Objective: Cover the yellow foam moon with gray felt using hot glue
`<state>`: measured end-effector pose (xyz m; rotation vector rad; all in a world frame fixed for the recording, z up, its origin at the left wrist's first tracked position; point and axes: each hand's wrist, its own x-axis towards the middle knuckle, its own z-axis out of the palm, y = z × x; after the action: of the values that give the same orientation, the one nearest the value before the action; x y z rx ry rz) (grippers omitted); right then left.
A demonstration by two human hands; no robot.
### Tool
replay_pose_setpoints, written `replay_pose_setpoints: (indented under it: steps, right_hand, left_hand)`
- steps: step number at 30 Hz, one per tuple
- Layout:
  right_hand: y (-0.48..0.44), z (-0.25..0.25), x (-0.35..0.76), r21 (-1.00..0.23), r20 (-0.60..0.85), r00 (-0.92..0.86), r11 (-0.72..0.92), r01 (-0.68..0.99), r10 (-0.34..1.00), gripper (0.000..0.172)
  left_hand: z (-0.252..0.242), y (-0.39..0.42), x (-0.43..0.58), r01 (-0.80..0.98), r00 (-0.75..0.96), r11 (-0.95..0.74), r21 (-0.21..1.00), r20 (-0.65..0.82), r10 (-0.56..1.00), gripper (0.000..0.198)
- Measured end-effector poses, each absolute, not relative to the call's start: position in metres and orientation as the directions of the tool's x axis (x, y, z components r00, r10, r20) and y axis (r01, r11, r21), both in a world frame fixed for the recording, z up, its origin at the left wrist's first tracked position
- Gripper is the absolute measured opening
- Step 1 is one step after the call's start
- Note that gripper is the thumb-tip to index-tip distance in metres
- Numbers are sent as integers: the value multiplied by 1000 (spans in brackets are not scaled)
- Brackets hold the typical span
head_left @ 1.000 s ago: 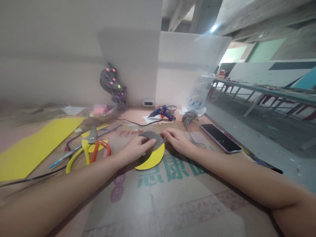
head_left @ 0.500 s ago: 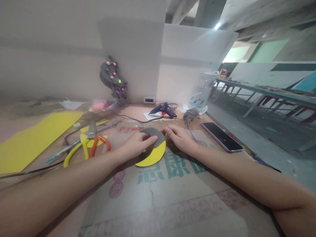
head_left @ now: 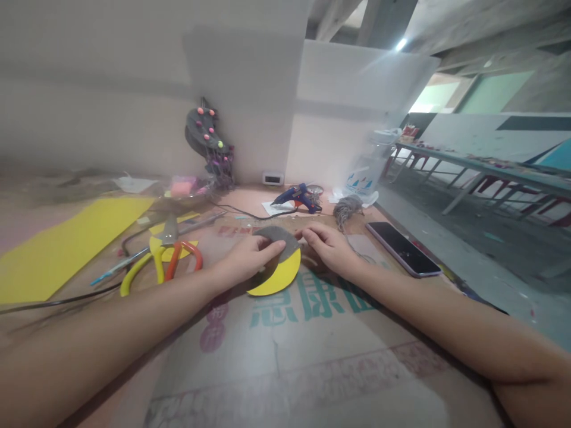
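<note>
A round disc, part covered in grey yarn (head_left: 289, 239) and part bare yellow card (head_left: 280, 277), is between my hands above the cardboard sheet. My left hand (head_left: 251, 257) grips its left side, thumb over the grey part and fingers underneath. At the disc's right edge, my right hand (head_left: 326, 248) is closed with thumb and forefinger pinched together; what lies between those fingertips is too small to make out. A ball of grey yarn (head_left: 348, 208) sits behind my right hand, with a loose strand trailing from it towards that hand.
Scissors (head_left: 167, 255) with yellow and orange handles, a blue pen (head_left: 116, 268) and yellow card (head_left: 75, 246) lie left. Behind are a blue glue gun (head_left: 298, 196) and a grey crescent ornament (head_left: 203, 134). A phone (head_left: 404, 248) lies right, near a plastic jar (head_left: 368, 163).
The view has shifted slightly, moving the background a little rightwards. Both hands keep nearly the same pose at the disc; my right hand's fingers have shifted slightly.
</note>
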<state>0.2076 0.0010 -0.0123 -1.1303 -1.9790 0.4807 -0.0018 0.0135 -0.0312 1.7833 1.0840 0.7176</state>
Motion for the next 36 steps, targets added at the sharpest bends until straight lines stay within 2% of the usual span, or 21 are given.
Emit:
replay_pose_setpoints:
  steps: [4,7,12,19,29,33,36]
  right_hand:
    - [0,-14,208,-877,265,-264,345,334,928,26]
    - [0,-14,206,-938,161,-263,230,258,951,26]
    - [0,-15,202,-950,103,-309,185,250,946,26]
    - [2,-21,205,-917,134,-256,218,335,957,26]
    - [-3,-18,203,-900,142,-295,247,359,945,25]
    - [-4,-18,202,-909,158,-290,254,330,944,25]
    - [-2,-19,203,-925,166,-290,251,286,942,31]
  left_hand:
    - [-30,13,-2,376,421,-204,904,30,907,51]
    - [-26,13,-2,409,400,-226,884,49,915,50]
    - [-19,10,-1,450,358,-244,859,76,931,46]
    - [-20,8,0,465,348,-259,847,94,933,48]
    - [-21,10,-1,455,399,-276,847,83,913,47]
    - [-21,9,0,415,403,-258,872,78,912,47]
    - [-20,8,0,409,407,-241,880,61,911,47]
